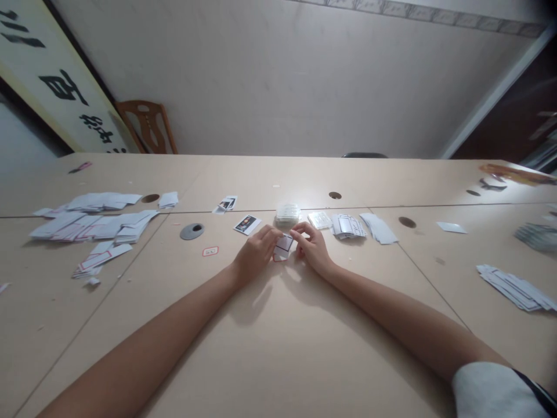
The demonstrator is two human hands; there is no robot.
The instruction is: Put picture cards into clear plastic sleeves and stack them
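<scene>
Head view: left hand (260,249) and right hand (314,248), fingertips nearly together, pinch a small white card (284,246) over the tabletop (278,354), near a pale stack (287,215).

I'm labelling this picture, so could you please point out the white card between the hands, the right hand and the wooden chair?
White card (284,245), head view: its face.
Right hand (315,250), head view: its back.
Wooden chair (151,128), head view: its backrest.

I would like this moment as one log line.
left hand: holding small white rectangular paper card with dark line; right hand: at same card's corner; beyond: whitish translucent rectangular stack
</scene>
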